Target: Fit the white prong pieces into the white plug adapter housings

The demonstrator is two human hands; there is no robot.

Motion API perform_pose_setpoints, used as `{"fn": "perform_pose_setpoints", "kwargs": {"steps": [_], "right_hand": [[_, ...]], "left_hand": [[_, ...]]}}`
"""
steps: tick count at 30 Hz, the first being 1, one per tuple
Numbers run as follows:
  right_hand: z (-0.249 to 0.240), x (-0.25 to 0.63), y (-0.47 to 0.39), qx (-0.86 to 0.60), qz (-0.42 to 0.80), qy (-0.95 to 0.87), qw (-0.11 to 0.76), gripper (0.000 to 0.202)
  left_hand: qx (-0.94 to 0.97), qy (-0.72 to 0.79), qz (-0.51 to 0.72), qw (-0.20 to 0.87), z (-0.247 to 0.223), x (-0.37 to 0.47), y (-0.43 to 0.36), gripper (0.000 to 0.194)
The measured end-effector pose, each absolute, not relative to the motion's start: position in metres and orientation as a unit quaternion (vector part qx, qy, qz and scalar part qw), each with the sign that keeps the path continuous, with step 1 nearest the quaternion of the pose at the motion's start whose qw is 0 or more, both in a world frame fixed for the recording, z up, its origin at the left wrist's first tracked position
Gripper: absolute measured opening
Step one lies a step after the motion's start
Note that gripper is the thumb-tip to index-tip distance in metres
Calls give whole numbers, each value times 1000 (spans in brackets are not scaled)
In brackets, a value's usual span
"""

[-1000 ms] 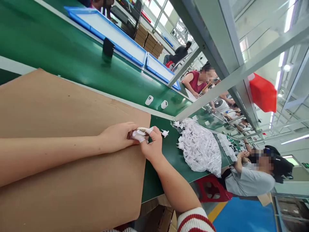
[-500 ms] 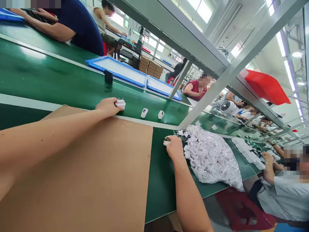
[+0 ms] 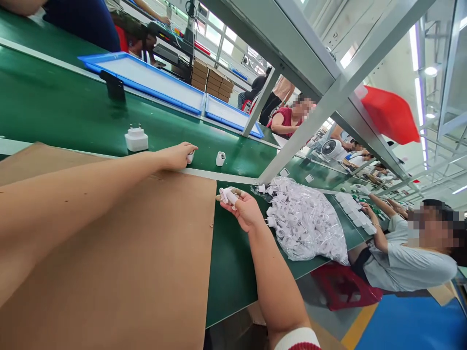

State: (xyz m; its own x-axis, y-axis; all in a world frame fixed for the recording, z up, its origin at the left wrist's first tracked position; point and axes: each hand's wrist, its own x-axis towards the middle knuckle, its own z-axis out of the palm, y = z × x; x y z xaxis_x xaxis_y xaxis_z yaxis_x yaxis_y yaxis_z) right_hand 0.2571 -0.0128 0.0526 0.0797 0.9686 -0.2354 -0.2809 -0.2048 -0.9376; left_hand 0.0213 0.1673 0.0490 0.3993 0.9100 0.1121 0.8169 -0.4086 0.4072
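My left hand [image 3: 177,156] reaches over the cardboard's far edge, fingers closed round a white charger housing [image 3: 190,157] that my fingers mostly cover. To its left a white plug charger [image 3: 136,140] stands on the green conveyor surface with its two pins up. Another open-ended charger housing [image 3: 220,158] stands to the right. Above the green table, my right hand [image 3: 243,208] is turned partly palm up, its fingers closed on small white plug parts [image 3: 229,195]; dark finger covers show on its fingertips. Beside it lies a clear plastic bag [image 3: 310,223] full of white plug parts.
A large cardboard sheet [image 3: 146,253] lies in front of me. A slanted metal post [image 3: 288,150] rises beyond the bag. Blue-rimmed trays [image 3: 156,85] line the far side, near a black bracket [image 3: 114,86]. At right a co-worker [image 3: 404,253] sits by white boxes [image 3: 353,214].
My left hand has let go of the plug charger, leaving it standing, and moved right onto another housing. My right hand has turned, showing its white parts. The view has shifted.
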Motion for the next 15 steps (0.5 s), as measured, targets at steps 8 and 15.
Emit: {"fn": "perform_pose_setpoints", "kwargs": {"steps": [8, 15], "right_hand": [[55, 241, -25, -569, 440, -492, 491, 34], [46, 228, -42, -520, 180, -718, 427, 26]], "left_hand": [[824, 522, 183, 123, 59, 14, 70, 48], [821, 420, 253, 293, 17, 17, 1, 47]]}}
